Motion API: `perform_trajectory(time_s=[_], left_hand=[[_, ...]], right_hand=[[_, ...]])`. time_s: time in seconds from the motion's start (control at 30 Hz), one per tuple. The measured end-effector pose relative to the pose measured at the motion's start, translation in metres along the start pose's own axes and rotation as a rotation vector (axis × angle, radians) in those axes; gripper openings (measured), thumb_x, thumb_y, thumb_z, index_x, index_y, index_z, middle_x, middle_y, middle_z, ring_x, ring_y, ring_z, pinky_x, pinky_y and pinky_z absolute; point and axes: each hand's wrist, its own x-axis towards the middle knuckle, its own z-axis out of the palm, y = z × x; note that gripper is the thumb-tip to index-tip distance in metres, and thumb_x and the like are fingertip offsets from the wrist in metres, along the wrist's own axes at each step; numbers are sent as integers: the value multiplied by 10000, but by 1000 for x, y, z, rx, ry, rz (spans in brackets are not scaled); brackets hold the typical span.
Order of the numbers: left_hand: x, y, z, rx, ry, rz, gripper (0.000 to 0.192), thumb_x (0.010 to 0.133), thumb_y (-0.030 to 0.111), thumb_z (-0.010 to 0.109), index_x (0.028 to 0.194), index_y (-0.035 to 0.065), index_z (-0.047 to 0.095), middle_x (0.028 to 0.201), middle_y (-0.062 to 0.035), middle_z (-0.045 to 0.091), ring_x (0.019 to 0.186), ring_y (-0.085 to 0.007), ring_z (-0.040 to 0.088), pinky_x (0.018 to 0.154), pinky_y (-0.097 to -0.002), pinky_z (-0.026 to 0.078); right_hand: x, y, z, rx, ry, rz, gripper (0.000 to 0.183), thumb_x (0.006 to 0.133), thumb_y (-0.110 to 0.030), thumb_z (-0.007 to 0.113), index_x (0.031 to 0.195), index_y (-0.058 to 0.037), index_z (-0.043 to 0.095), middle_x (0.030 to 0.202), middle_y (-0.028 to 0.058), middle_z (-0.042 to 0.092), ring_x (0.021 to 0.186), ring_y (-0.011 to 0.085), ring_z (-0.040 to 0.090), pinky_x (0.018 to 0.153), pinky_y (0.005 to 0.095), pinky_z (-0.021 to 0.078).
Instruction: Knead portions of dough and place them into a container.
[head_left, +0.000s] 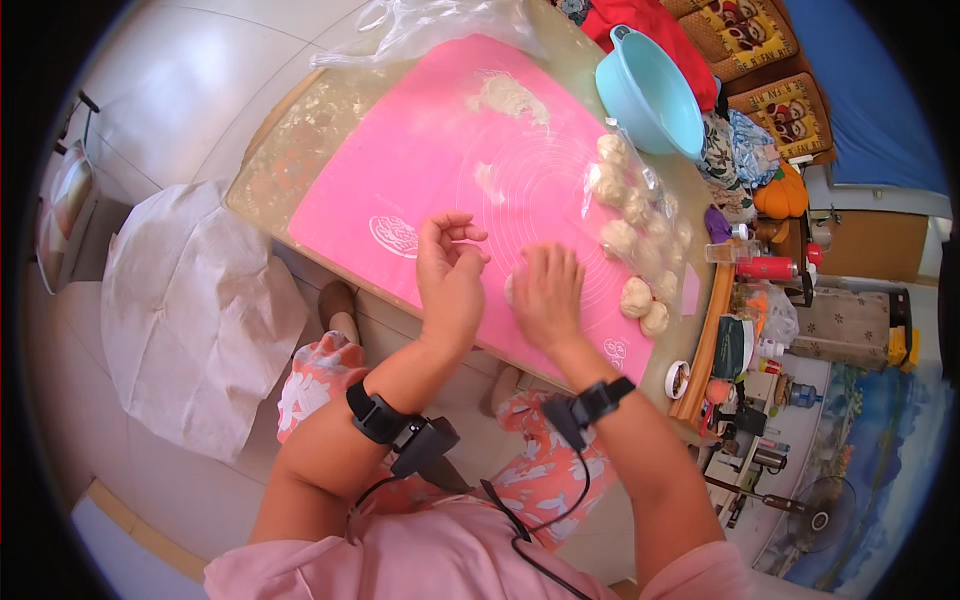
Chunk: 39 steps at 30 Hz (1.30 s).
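On the pink silicone kneading mat (360, 172), my right hand (551, 292) is slightly blurred, palm down and cupped over a piece of dough. Only a pale edge of that dough piece (510, 289) shows at the hand's left side. My left hand (452, 274) hovers just left of it, fingers loosely curled and apart, with nothing visible in them. Several dough balls (619, 237) lie along the mat's right side, many of them under a clear plastic sheet (651, 196). Two uncovered dough balls (636, 297) touch near the right edge. White flour (510, 97) is heaped at the far end, with a smaller smear nearer the middle.
A light blue plastic basin (649, 94) stands at the table's far right corner. A clear plastic bag (442, 30) lies at the far edge. Near my right forearm sits a small round white container (676, 379). A cloth-covered object (195, 322) stands left of the table (277, 157).
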Motion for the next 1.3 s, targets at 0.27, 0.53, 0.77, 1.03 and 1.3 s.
perform_trajectory(time_s=[0.27, 0.53, 0.77, 1.03, 1.3], left_hand=[[-7, 12, 1, -52, 37, -177, 362, 715, -75, 446, 1063, 25, 466, 920, -50, 512, 742, -95, 474, 661, -212, 394], [-5, 32, -9, -93, 39, -129, 388, 689, -91, 399, 1057, 13, 467, 930, -66, 501, 743, -99, 470, 678, -209, 397], [9, 24, -7, -18, 8, 18, 352, 724, -69, 421, 1063, 10, 467, 933, -68, 506, 741, -101, 469, 675, -218, 398], [6, 28, -11, -66, 60, -76, 341, 744, -60, 430, 1077, 10, 460, 943, -64, 506, 736, -98, 470, 666, -214, 398], [7, 31, -10, -128, 51, -146, 332, 728, -57, 441, 1053, 12, 463, 916, -62, 509, 733, -97, 476, 663, -211, 401]], right_hand=[[25, 20, 18, -69, -35, 53, 145, 793, -184, 477, 869, -61, 460, 883, 127, 448, 878, 287, 422, 757, 415, 317], [68, 71, 35, -82, -80, 128, 145, 804, -201, 441, 841, -62, 454, 903, 127, 453, 914, 284, 419, 811, 404, 289], [63, 56, 25, -228, 87, 140, 249, 827, -226, 454, 968, -20, 468, 1023, 170, 472, 1005, 314, 420, 900, 437, 291], [-12, -12, 19, 49, -129, 37, 592, 886, -298, 394, 1342, 51, 246, 1397, 224, 261, 1322, 337, 218, 1090, 441, 113], [57, 57, 38, -97, -137, 120, 578, 906, -321, 314, 1369, 14, 226, 1435, 156, 224, 1357, 274, 128, 1109, 398, 50]])
